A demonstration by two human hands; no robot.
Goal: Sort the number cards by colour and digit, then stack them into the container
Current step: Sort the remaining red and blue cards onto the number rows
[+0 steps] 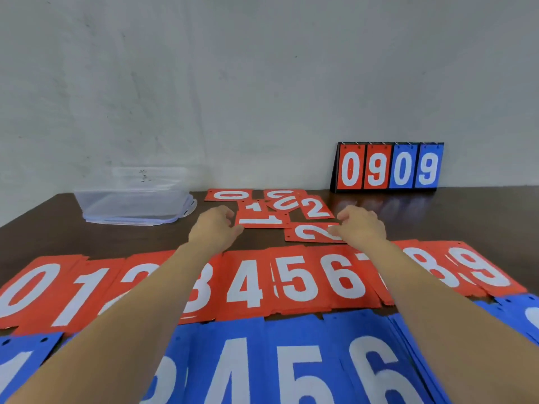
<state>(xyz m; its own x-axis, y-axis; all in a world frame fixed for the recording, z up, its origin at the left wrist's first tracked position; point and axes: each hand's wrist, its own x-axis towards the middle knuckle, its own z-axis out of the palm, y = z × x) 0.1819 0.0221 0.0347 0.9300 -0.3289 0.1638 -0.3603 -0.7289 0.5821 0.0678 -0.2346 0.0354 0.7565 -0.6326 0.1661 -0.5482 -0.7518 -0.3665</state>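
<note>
Pinching fingers [236, 228]: red 1 [262, 220], red 2 [309, 232]

Table [116, 237]: dark wood-look top, polished. I see it mirroring the scoreboard [388, 167] at the back. Container [131, 199]: translucent plastic, frosted, smooth. Red cards [245, 284] and blue cards [291, 360]: thin stiff sheet, matt, no glare on my feed. Plastic or coated card, I can't tell. Scoreboard panels look the same matt stock, hung on small metal rings [369, 143]. Wall [233, 83]: painted plaster, matt, scuffed, uneven.
</note>
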